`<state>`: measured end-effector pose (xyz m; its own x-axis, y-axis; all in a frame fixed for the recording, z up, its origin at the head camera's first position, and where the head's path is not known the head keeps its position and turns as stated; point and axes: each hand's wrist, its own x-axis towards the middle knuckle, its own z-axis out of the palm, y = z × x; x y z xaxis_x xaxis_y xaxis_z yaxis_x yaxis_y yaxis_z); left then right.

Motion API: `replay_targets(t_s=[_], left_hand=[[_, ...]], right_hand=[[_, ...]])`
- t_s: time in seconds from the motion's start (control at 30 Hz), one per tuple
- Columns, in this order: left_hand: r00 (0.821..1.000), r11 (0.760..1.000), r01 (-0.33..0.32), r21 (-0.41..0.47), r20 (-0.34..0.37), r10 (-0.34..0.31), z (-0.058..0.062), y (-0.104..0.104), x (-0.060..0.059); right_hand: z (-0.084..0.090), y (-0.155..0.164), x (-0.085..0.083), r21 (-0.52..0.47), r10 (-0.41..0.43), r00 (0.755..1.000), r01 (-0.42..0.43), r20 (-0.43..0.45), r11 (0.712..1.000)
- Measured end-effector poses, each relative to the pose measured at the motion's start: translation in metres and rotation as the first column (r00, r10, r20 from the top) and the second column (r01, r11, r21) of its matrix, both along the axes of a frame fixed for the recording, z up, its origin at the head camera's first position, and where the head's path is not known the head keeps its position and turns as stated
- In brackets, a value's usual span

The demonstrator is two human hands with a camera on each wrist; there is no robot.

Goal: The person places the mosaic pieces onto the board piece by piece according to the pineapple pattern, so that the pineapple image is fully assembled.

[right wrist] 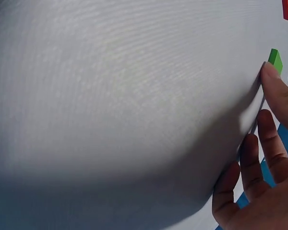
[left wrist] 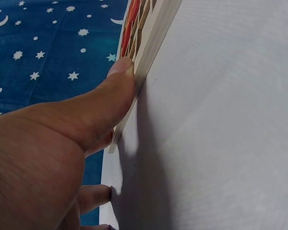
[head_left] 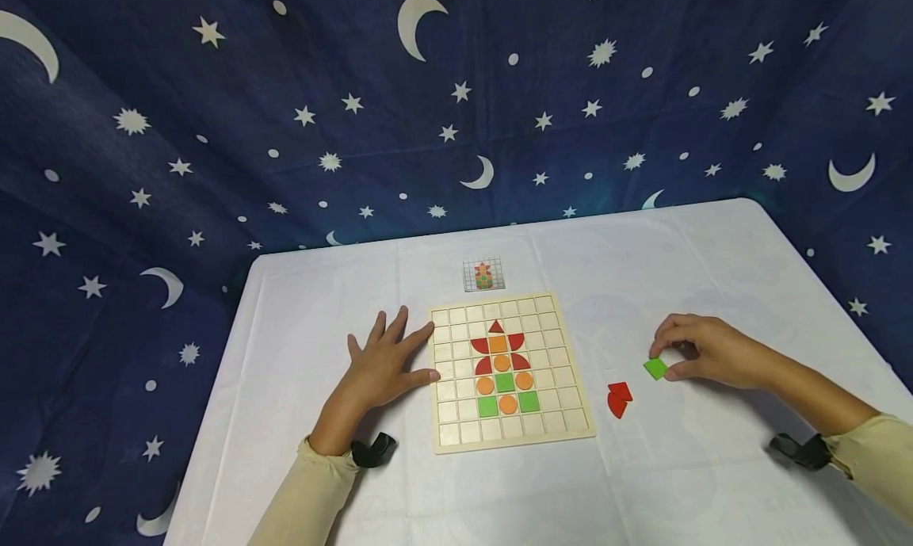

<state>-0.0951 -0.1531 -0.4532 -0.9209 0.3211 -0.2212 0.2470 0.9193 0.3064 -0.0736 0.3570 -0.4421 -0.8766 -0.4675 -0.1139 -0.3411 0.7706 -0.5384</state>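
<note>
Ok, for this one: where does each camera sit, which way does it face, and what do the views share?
Head: worn on the head, looking forward and down at the table, the wooden grid board and the pattern card; both forearms, left hand and right hand show.
Left wrist: low along the tabletop; the thumb presses the board's edge.
Right wrist: low over the cloth; fingers touch the green square.
Shared: board, green square, red pieces.

Bench (head_left: pixel 713 245) covered in white cloth, faint creases visible. Backdrop (head_left: pixel 285 94): dark blue fabric printed with white stars, moons and dots, hung behind and draped down both sides. Lighting even, soft shadows.
</note>
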Motion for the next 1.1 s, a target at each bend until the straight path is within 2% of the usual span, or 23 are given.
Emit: replay_targets(t_s=[0.3,0.43,0.63,0.77,0.83,1.0,1.1], left_hand=[[1.000,1.000,0.004,-0.001,-0.007,-0.004,0.000,0.000,0.000],[1.000,1.000,0.006,-0.001,-0.005,-0.006,-0.001,0.000,0.001],[1.000,1.000,0.002,-0.004,-0.005,-0.002,-0.001,0.000,0.001],[1.000,1.000,0.000,-0.008,-0.008,-0.001,-0.001,0.000,0.000],[1.000,1.000,0.002,-0.009,-0.009,-0.002,-0.001,0.000,0.000],[1.000,1.000,0.001,-0.010,0.001,-0.001,-0.001,-0.001,0.000],[1.000,1.000,0.000,-0.009,0.004,0.000,0.000,-0.001,0.000]], right_hand=[[-0.003,-0.004,-0.001,-0.081,0.025,0.999,-0.027,-0.025,0.996],[0.000,-0.007,-0.001,-0.117,-0.006,1.000,0.007,0.006,0.993],[0.005,-0.015,-0.001,-0.160,-0.077,0.992,0.093,0.101,0.983],[0.011,-0.026,0.000,-0.175,-0.133,0.975,0.164,0.177,0.971],[0.014,-0.035,0.001,-0.200,-0.143,0.959,0.194,0.243,0.960],[0.018,-0.062,0.003,-0.309,-0.088,0.918,0.219,0.388,0.925],[0.016,-0.082,0.006,-0.343,-0.057,0.902,0.220,0.428,0.913]])
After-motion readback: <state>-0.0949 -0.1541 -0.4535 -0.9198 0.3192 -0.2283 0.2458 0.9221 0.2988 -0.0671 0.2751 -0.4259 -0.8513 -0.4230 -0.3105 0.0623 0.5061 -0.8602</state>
